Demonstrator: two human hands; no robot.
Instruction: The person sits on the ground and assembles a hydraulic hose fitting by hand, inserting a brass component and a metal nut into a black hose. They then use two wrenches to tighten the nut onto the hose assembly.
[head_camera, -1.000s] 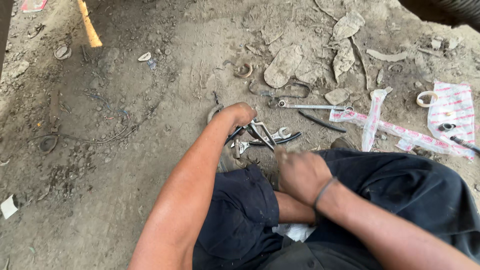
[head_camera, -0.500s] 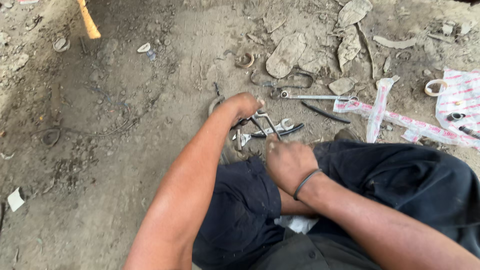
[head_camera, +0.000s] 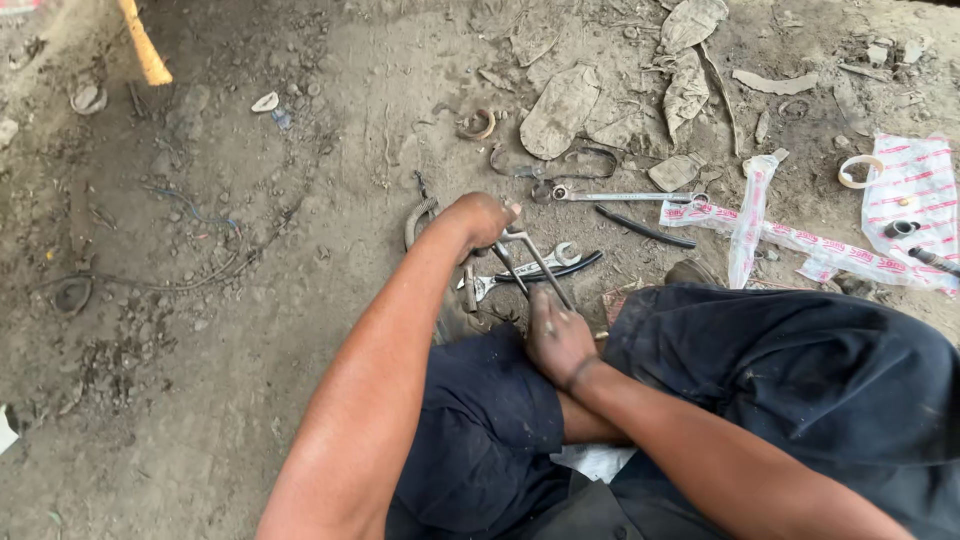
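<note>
Nearest to me, my right hand (head_camera: 558, 338) rests low between my knees, against the dark trousers (head_camera: 760, 380). Its fingers are curled around the lower ends of two thin metal rods (head_camera: 535, 262), which slant up and away toward my other hand; I judge this grip steadies the near ends so the far ends can be worked. A thin band sits on that wrist.

Just beyond, my left hand (head_camera: 483, 220) reaches out over the dirt, clenched into a fist around the upper ends of the same rods, thumb pressed on top. Holding both ends keeps the rods off the ground and under control.

Beside the rods, on the ground, lie a small open-ended spanner (head_camera: 520, 272) and a dark-handled tool (head_camera: 560, 266), near enough to pick up without shifting.

Farther out a long ring spanner (head_camera: 625, 197) lies flat, with a black strip (head_camera: 645, 228) just below it. To the right is a red-and-white plastic wrapper (head_camera: 800, 240), and beyond that a tape roll (head_camera: 860, 171). Flat scraps of stone or card (head_camera: 560, 110) lie at the far edge, and a yellow-orange stick (head_camera: 145, 45) is far left.

Compared with half a second ago, my right hand has dropped nearer to my lap and taken a closer hold on the rods, while the left fist has barely shifted.
</note>
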